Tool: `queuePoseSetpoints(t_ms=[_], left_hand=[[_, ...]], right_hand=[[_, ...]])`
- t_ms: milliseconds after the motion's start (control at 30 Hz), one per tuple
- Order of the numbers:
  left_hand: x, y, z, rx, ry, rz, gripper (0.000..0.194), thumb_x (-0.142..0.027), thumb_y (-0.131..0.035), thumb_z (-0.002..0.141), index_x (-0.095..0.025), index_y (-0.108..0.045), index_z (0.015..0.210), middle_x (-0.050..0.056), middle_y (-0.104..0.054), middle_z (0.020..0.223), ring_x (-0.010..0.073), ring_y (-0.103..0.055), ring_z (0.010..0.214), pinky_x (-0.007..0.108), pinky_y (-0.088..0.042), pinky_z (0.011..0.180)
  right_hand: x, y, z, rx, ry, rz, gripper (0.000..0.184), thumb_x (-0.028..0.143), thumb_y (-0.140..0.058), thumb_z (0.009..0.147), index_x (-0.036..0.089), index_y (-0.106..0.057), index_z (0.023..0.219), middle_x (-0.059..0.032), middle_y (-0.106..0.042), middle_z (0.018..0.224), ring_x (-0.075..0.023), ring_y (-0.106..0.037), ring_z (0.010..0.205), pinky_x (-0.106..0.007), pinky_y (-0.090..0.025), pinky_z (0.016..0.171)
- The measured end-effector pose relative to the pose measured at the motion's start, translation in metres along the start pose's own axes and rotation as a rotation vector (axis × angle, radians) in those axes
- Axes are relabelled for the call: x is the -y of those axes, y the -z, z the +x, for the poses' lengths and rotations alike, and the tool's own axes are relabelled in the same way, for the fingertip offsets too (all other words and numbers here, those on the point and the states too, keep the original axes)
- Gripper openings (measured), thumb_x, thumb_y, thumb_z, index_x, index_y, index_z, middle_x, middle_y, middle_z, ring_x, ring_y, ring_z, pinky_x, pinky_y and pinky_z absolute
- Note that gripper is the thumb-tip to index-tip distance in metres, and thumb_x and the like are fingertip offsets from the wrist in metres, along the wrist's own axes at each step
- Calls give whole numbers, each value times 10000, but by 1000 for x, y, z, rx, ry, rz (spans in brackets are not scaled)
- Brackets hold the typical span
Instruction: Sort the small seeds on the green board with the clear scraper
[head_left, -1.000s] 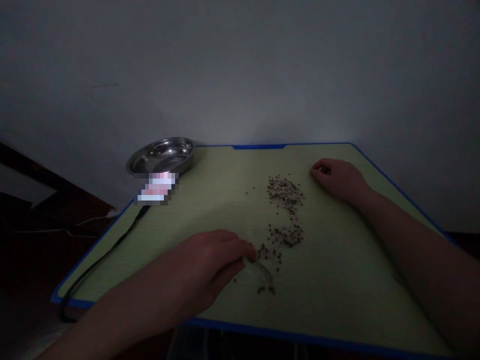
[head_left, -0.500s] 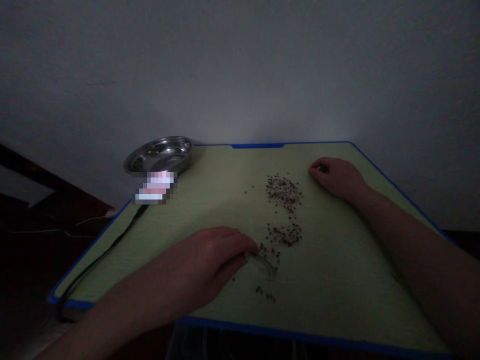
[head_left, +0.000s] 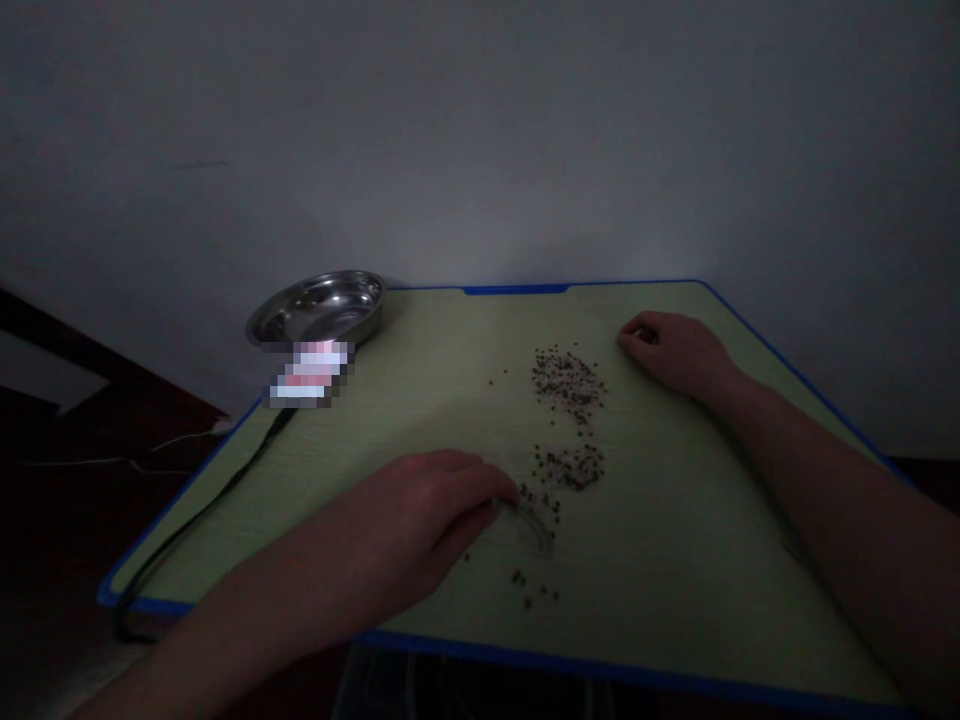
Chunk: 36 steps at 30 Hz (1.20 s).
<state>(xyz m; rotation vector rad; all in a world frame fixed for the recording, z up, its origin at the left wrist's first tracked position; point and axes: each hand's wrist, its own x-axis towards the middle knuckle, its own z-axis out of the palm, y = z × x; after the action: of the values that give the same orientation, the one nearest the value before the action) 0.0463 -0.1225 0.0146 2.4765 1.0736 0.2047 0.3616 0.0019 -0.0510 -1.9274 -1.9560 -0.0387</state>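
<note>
Between the thumb and fingers of my left hand [head_left: 442, 505] is a clear, curved-rimmed piece [head_left: 536, 528], tilted low over the table. Its full shape is hard to make out in the dim light. Small dark beans [head_left: 523, 580] lie loose in front of it. Beyond it, dark beans mixed with pale grains form a smaller pile [head_left: 574, 467] and a larger pile [head_left: 568, 383]. My right hand [head_left: 671, 350] rests on the table to the right of the larger pile, its fingers curled closed. Whatever may be inside that curl is hidden.
The light-green table [head_left: 697, 540] has a blue edge and stands against a grey wall [head_left: 525, 140]. A steel bowl [head_left: 322, 308] is at the back left. Near it lies a blurred-out bright object [head_left: 311, 372], with a black cable [head_left: 217, 508] running toward the front left.
A few beans by the front edge have spread apart, one or two shifting slightly. Both hands stay almost in place.
</note>
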Motion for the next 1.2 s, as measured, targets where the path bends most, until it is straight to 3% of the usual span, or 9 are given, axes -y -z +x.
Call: queuePoseSetpoints(t_ms=[200,400,867,1200], left_hand=[[17,15,-15,-45,142,-4,235,-317,-472,882,-254,-641,1033,6,-688,960,142,-627,837,263,-497,753],[32,12,-27,44,242,-68,257,-310,-464,880,-236,-638,1054,10,-690,928,133,-624,770,259,-496,692],[-1,-7,6,101,117,-124,258,-271,-467,869,-250,-651,1047,7,-699,937,145,-620,800,267,-441,707],[-11,-12,5,183,46,-175,227,-207,-492,843,-254,-668,978,1,-687,863,141,-613,755,247,-419,652]], right_hand=[[1,0,0,-4,-7,10,259,383,-481,809,232,-681,877,-67,-713,857,-246,-624,746,-342,-430,613],[1,0,-1,-6,-11,9,272,392,-475,813,231,-682,888,-70,-713,863,-249,-626,756,-341,-433,614],[-1,0,0,28,-26,14,265,395,-488,800,234,-679,889,-68,-705,848,-252,-626,751,-348,-437,623],[-1,0,-1,21,-40,7,267,401,-491,795,240,-682,888,-57,-705,830,-247,-627,745,-335,-431,603]])
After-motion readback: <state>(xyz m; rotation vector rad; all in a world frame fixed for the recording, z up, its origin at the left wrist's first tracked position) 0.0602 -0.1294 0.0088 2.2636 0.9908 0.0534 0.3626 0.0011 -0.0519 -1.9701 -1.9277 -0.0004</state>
